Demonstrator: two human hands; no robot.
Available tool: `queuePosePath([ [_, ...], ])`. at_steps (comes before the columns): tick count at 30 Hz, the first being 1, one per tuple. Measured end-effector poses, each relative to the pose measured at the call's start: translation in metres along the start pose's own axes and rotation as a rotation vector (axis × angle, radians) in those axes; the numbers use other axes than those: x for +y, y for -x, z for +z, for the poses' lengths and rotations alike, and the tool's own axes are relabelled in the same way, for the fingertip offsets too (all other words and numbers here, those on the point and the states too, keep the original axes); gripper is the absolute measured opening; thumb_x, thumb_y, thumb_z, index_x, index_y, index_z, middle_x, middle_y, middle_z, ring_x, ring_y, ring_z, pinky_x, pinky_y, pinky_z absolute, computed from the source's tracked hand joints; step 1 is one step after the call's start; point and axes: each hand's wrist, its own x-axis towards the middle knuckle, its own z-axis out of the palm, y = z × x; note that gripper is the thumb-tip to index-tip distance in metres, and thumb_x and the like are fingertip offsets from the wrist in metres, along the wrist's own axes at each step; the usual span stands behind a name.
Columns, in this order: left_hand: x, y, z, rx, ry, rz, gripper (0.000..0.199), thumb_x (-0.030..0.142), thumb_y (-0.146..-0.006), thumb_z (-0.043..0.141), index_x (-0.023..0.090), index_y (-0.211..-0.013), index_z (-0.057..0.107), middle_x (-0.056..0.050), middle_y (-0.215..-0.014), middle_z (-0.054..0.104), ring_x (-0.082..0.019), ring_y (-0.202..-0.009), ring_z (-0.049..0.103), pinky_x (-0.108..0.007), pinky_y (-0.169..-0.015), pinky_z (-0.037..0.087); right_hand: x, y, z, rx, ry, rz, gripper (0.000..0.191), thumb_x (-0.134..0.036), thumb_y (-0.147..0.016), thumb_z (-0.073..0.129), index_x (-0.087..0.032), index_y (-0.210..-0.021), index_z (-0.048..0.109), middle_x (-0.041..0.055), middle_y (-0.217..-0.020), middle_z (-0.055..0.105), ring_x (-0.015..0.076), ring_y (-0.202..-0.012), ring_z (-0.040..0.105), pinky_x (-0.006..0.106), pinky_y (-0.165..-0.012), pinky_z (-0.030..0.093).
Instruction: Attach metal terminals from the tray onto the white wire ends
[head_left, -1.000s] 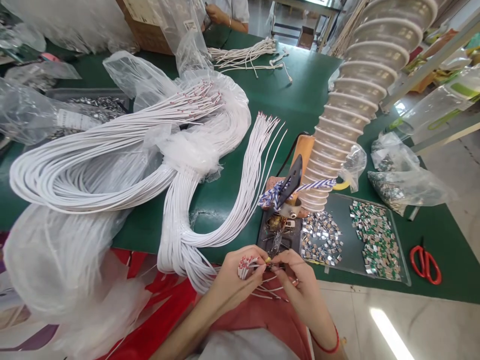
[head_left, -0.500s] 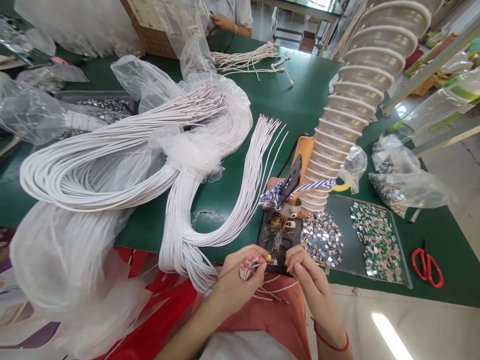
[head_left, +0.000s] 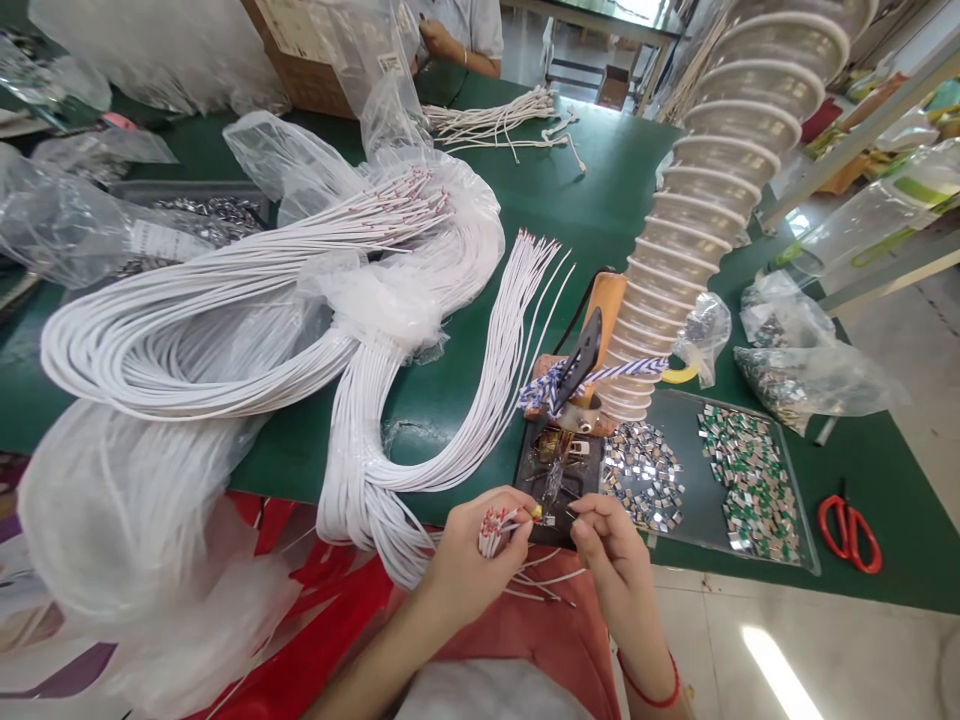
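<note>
My left hand point(head_left: 480, 545) is closed round a bundle of white cables point(head_left: 495, 530) with red tips. One cable end sticks out between its thumb and forefinger, beside a small metal connector point(head_left: 549, 520) on the black tray point(head_left: 529, 475). To the right, my right hand point(head_left: 607, 540) has its thumb and fingers pinched together at the tray's edge; a thin dark thing shows at the fingertips, too small to make out. A clear ribbed hose point(head_left: 667, 230) hangs over the tray, tied with blue and white cord point(head_left: 630, 371).
Long white cable bundles point(head_left: 202, 320) cover the left of the green table point(head_left: 600, 220). Right of the black tray, a flat tray point(head_left: 694, 460) bears small metal parts point(head_left: 643, 475) and green boards point(head_left: 750, 480). Red scissors point(head_left: 849, 533) lie far right. Another person's hand point(head_left: 441, 40) shows beyond.
My right hand has turned slightly, its fingertips now pinched near the connector with a thin thing showing. My left hand has hardly moved.
</note>
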Motion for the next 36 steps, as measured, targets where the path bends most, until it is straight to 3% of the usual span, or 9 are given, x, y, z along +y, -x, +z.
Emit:
queuePosePath([
  [2, 0.0, 0.0, 0.0, 0.001, -0.006, 0.007, 0.014, 0.016, -0.085, 0.058, 0.02, -0.073, 0.064, -0.005, -0.085, 0.075, -0.018, -0.075, 0.071, -0.025, -0.072, 0.054, 0.001, 0.0, 0.003, -0.002, -0.026, 0.017, 0.027, -0.048, -0.101, 0.063, -0.024, -0.09, 0.065, -0.0052, -0.061, 0.053, 0.0127, -0.052, 0.049, 0.022, -0.049, 0.041],
  [6, -0.001, -0.002, 0.002, 0.006, -0.009, 0.032, 0.015, 0.015, -0.086, 0.057, 0.02, -0.073, 0.064, -0.005, -0.086, 0.075, -0.017, -0.077, 0.07, -0.024, -0.073, 0.054, 0.0, -0.005, 0.007, 0.017, -0.072, -0.074, 0.031, -0.044, -0.096, 0.072, -0.022, -0.076, 0.061, 0.0006, -0.075, 0.061, 0.0154, -0.067, 0.058, 0.023, -0.058, 0.049],
  [14, 0.008, -0.005, 0.001, 0.035, 0.003, 0.075, 0.016, 0.014, -0.084, 0.058, 0.019, -0.071, 0.063, -0.004, -0.082, 0.074, -0.016, -0.071, 0.069, -0.023, -0.066, 0.053, 0.0, -0.005, 0.015, 0.023, -0.176, -0.111, 0.02, -0.029, -0.093, 0.078, -0.022, -0.077, 0.067, 0.0047, -0.088, 0.073, 0.0171, -0.083, 0.071, 0.024, -0.074, 0.059],
  [29, 0.013, 0.0, 0.002, 0.115, -0.013, 0.166, 0.018, 0.009, -0.085, 0.06, 0.018, -0.07, 0.067, -0.004, -0.081, 0.076, -0.014, -0.072, 0.072, -0.019, -0.068, 0.056, 0.002, -0.002, 0.022, 0.035, -0.104, -0.194, 0.017, -0.013, -0.093, 0.074, -0.024, -0.083, 0.065, 0.0023, -0.093, 0.071, 0.0151, -0.089, 0.069, 0.022, -0.078, 0.056],
  [36, 0.005, 0.002, 0.003, 0.122, 0.054, 0.03, 0.015, 0.015, -0.083, 0.061, 0.018, -0.069, 0.066, -0.006, -0.079, 0.076, -0.017, -0.071, 0.072, -0.022, -0.066, 0.057, 0.005, 0.004, 0.01, 0.171, -0.115, -0.204, 0.017, -0.027, -0.103, 0.063, -0.024, -0.086, 0.061, -0.001, -0.082, 0.061, 0.0133, -0.073, 0.058, 0.021, -0.062, 0.048],
])
